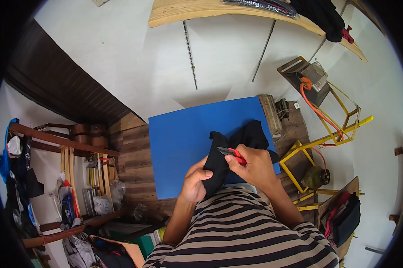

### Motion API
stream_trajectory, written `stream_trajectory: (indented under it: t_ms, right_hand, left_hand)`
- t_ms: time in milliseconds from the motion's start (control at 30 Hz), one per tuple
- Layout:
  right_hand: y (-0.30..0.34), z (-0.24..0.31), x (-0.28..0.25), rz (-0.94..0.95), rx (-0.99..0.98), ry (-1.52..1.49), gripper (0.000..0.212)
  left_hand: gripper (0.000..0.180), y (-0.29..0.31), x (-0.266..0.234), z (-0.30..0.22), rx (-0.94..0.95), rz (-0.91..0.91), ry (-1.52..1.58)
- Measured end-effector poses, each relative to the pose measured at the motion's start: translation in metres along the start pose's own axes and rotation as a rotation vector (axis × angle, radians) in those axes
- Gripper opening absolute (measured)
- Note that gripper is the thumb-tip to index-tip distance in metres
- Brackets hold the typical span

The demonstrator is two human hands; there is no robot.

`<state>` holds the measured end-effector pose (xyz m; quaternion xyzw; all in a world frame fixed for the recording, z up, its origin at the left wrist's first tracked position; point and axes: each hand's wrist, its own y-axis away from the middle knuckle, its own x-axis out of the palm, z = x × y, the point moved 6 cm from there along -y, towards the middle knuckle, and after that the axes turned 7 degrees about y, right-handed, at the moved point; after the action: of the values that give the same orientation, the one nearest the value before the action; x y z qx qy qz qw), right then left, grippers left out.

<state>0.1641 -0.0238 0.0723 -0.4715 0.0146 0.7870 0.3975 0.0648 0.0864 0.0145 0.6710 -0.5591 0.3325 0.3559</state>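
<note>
My left hand (195, 182) is closed on a piece of black cloth (215, 169), its thumb lying over the near side. The cloth is held up near my striped shirt, above a blue tabletop (179, 143). In my right hand (257, 166) is a pair of thread snips (236, 155) with red handles and dark blades. The blades point left and lie against or just over the cloth; contact is hard to make out. More black fabric (250, 134) rests on the tabletop beyond my right hand, and whether it is the same piece cannot be seen.
A wooden shelf (201, 12) with dark clothing spans the far wall. On the right are a yellow metal frame (295, 156), an orange hose (315, 105) and a gas cylinder (316, 177). Cluttered shelves (83, 228) stand at left. A grey metal piece (270, 115) adjoins the tabletop's right edge.
</note>
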Motion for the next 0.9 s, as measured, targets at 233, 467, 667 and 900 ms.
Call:
stream_trajectory:
  t_ms: [233,467,667,900]
  right_hand:
    - [0.0052,-0.0013,0.0027,0.001,-0.012,-0.013,0.03]
    - [0.0079,-0.0003,0.0031,0.037,-0.018,-0.069,0.03]
    - [0.0081,-0.0009,0.0034,0.161,0.013,-0.183,0.032]
    - [0.0065,-0.0007,-0.0001,0.262,0.014,-0.173,0.039]
  left_hand:
    - [0.071,0.0014,0.0058,-0.001,0.012,0.03,-0.053]
    - [0.069,0.0014,0.0093,-0.0017,0.023,0.049,-0.078]
    - [0.067,0.0036,0.01,-0.0024,0.014,0.049,-0.096]
    - [0.066,0.0044,0.0102,-0.0047,0.036,0.028,-0.214]
